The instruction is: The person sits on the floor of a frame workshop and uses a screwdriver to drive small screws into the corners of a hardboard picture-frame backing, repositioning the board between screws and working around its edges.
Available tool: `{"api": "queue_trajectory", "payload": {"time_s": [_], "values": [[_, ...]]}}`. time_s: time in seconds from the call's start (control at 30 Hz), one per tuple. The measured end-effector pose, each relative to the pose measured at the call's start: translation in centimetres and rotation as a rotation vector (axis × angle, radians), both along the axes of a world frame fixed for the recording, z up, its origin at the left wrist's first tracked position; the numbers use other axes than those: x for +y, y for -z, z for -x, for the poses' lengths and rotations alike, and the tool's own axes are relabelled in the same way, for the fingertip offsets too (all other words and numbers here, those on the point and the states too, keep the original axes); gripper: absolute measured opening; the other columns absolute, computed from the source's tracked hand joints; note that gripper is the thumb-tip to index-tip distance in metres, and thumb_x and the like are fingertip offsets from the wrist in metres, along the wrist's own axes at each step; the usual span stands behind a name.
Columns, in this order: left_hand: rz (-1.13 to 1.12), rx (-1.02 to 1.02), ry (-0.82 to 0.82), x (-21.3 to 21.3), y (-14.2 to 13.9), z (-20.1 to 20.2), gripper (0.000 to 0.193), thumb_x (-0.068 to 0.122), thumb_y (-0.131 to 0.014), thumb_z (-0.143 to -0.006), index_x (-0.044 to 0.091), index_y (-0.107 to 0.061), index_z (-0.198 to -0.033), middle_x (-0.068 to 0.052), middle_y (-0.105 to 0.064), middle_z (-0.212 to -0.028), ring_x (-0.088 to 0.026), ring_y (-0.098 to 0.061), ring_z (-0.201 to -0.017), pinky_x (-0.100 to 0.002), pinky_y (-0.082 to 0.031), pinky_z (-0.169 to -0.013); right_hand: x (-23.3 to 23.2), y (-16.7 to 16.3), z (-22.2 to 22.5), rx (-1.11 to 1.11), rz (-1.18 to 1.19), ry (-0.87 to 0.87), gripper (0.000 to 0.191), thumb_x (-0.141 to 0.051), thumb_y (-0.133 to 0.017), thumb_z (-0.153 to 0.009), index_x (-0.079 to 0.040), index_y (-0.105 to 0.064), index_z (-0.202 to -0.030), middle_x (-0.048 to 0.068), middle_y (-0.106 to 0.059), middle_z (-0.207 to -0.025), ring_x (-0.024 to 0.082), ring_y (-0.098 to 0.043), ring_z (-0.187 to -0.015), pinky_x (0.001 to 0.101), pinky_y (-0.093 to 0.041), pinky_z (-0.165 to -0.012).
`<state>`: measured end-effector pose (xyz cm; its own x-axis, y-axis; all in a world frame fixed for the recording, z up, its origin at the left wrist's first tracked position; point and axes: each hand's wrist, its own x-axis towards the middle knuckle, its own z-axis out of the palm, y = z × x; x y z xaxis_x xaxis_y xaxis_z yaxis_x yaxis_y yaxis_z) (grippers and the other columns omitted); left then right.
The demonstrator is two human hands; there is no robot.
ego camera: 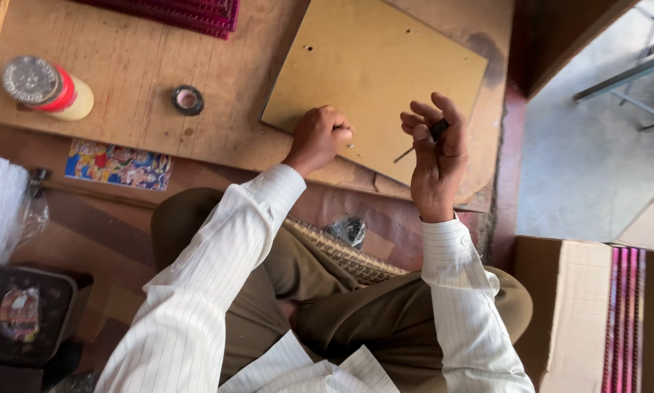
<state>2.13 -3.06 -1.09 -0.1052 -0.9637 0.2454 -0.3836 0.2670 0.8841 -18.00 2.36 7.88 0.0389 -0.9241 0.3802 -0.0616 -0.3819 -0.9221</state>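
A tan rectangular board [374,65] with small holes lies tilted on a worn wooden work surface [138,58]. My left hand [318,137] rests in a fist on the board's near edge, pinching something tiny that I cannot make out. My right hand [436,149] is raised palm-up over the board's near right corner, fingers curled around a thin dark-handled tool [421,144] whose slim metal tip points left and down towards the board. Both arms wear white striped sleeves, and my legs are crossed below.
A pale bottle with a silver cap [47,89] lies at the left. A roll of black tape [187,100] sits nearby. A colourful picture card [120,164] lies on the floor. Maroon frame strips [196,13] lie at the top. A cardboard box [581,313] stands at right.
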Motion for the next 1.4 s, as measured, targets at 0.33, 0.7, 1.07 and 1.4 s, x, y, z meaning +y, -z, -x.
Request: {"api": "queue_trajectory", "payload": {"time_s": [0.33, 0.7, 1.07, 1.4], "values": [[0.002, 0.18, 0.285, 0.9, -4.0, 0.4, 0.015, 0.008, -0.08, -0.085, 0.005, -0.078, -0.1, -0.009, -0.079, -0.092, -0.019, -0.077, -0.079, -0.032, -0.06, -0.07, -1.6, 1.1, -3.5, -0.016, -0.014, -0.082, 0.029, 0.0, -0.055, -0.115, 0.0, -0.05, -0.144, 0.016, -0.067, -0.137, 0.024, -0.067, -0.129, 0.039, -0.057, -0.114], [-0.059, 0.283, 0.299, 0.2, -1.7, 0.2, 0.009, 0.0, -0.079, -0.086, 0.001, -0.075, -0.094, -0.008, -0.079, -0.087, -0.014, -0.079, -0.08, -0.028, -0.064, -0.073, -1.4, -0.6, -2.6, 0.284, -0.012, -0.031, 0.035, 0.003, -0.062, -0.113, 0.0, -0.056, -0.147, 0.013, -0.073, -0.121, 0.018, -0.07, -0.115, 0.0335, -0.059, -0.104], [-0.024, 0.191, 0.297, -0.1, -1.4, 0.2, 0.01, 0.002, -0.08, -0.086, 0.001, -0.076, -0.095, -0.009, -0.079, -0.09, -0.017, -0.079, -0.083, -0.028, -0.064, -0.073, -1.4, 0.4, -2.5, 0.271, 0.008, 0.029, 0.027, 0.002, -0.068, -0.11, 0.0, -0.06, -0.136, 0.012, -0.075, -0.111, 0.014, -0.072, -0.104, 0.0304, -0.062, -0.093], [-0.011, 0.175, 0.306, -0.1, -1.2, 0.2, 0.011, 0.004, -0.081, -0.086, 0.002, -0.077, -0.096, -0.009, -0.08, -0.092, -0.017, -0.079, -0.084, -0.029, -0.065, -0.074, -1.3, 0.7, -2.5, 0.245, -0.019, 0.019, 0.024, 0.002, -0.068, -0.109, 0.002, -0.06, -0.132, 0.012, -0.073, -0.11, 0.014, -0.07, -0.104, 0.0287, -0.06, -0.092]]}}
